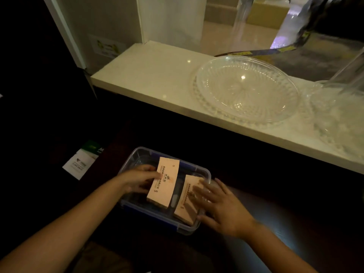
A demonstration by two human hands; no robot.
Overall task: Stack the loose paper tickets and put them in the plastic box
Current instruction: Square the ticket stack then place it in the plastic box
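Note:
A clear plastic box with blue clips sits low in the dark foreground. Two stacks of pinkish paper tickets are inside it. The left ticket stack is tilted, its far end raised, and my left hand grips its left edge. The right ticket stack lies along the box's right side. My right hand rests on it with fingers spread flat, thumb at the near corner.
A white and green card or pamphlet lies left of the box on the dark surface. Behind, a white stone ledge carries a large cut-glass dish and more glassware at the right.

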